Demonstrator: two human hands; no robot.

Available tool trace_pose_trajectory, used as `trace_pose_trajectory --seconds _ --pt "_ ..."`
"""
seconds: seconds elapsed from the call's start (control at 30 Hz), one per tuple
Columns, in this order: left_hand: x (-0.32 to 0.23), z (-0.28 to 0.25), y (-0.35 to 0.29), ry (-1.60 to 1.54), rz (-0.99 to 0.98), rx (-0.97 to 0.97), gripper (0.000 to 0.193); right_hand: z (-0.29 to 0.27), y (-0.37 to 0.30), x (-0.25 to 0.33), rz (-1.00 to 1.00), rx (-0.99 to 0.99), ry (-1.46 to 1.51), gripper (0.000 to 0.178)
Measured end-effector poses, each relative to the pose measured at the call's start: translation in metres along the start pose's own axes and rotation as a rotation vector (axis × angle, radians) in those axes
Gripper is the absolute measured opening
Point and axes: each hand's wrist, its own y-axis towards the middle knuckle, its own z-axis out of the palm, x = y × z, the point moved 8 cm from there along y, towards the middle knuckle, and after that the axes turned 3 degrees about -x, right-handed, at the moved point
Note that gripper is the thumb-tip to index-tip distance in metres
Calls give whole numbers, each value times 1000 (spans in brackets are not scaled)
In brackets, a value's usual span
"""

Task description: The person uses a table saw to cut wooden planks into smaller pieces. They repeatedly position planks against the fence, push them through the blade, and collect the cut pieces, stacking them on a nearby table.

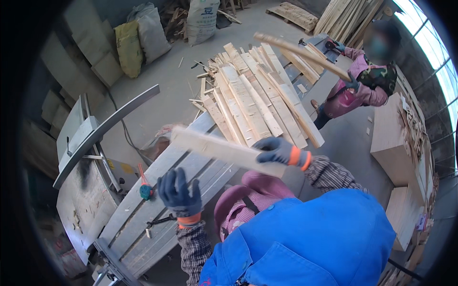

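My right hand [275, 151], in a grey glove with an orange cuff, grips one end of a pale wooden board [214, 148]. The board is raised above the slatted grey bench [138, 224] and slants up to the left. My left hand [179, 193], gloved alike, hovers over the bench with fingers apart and nothing in it. Beside it on the slats lies a small teal tool [145, 191] with an orange-red pointed end, its kind unclear. A black metal tool [160, 220] lies by my left wrist, partly hidden.
A pile of boards [257, 95] covers the bench's far end. A machine table [86, 205] with a curved-looking rail [107, 128] stands left. At far right, a co-worker [362, 81] holds a long board [305, 56]. Filled sacks [129, 50] and stacked panels [400, 143] stand around.
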Motion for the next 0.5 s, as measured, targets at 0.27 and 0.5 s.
trace_pose_trajectory --seconds 0.27,0.5 --pt "48 -25 -145 149 -558 213 50 -216 -47 3 -26 -394 48 42" --pt "-15 12 -186 132 -820 198 48 -391 -2 37 -223 -536 -92 41"
